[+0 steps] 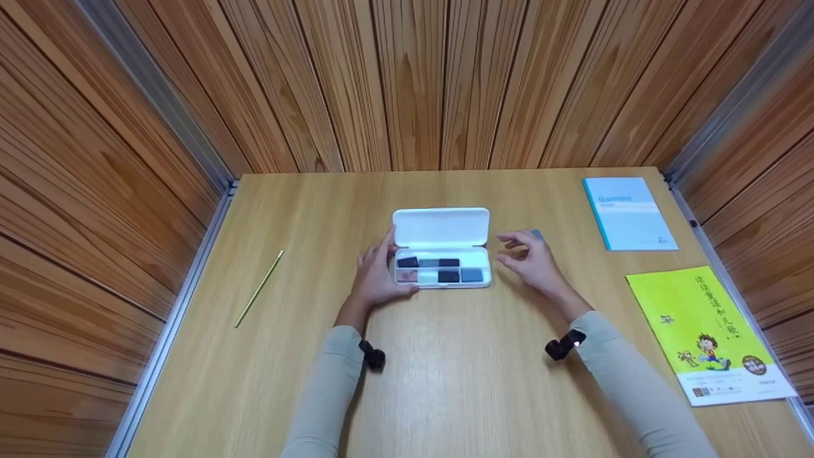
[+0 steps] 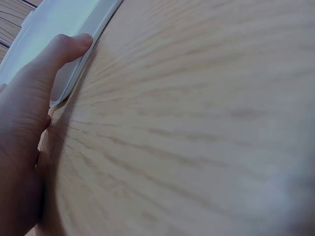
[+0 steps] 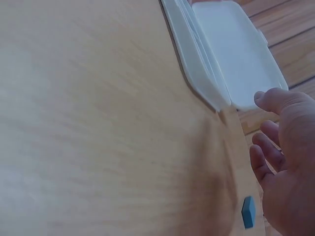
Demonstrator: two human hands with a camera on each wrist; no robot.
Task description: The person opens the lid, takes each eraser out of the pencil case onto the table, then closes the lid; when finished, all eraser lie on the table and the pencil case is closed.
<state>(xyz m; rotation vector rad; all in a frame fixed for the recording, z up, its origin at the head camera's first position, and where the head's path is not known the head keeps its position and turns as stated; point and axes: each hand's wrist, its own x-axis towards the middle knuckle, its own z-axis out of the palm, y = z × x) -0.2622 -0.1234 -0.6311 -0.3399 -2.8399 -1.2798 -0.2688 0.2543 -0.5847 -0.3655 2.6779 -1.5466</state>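
Note:
A white plastic case (image 1: 442,219) lies open at the middle of the table, its lid raised at the back. Its tray (image 1: 481,282) holds several small dark, grey and pink blocks. My left hand (image 1: 389,270) grips the case's left end, and in the left wrist view its thumb (image 2: 69,46) lies along the case's rim (image 2: 101,22). My right hand (image 1: 518,251) hovers just right of the case with loosely curled fingers (image 3: 263,162), holding nothing. A small blue block (image 3: 248,212) lies on the table beside that hand, partly hidden behind the fingers in the head view.
A thin yellow-green pencil (image 1: 259,287) lies at the left of the table. A light blue booklet (image 1: 628,213) lies at the back right and a bright green children's book (image 1: 706,331) at the front right. Wooden panel walls close in three sides.

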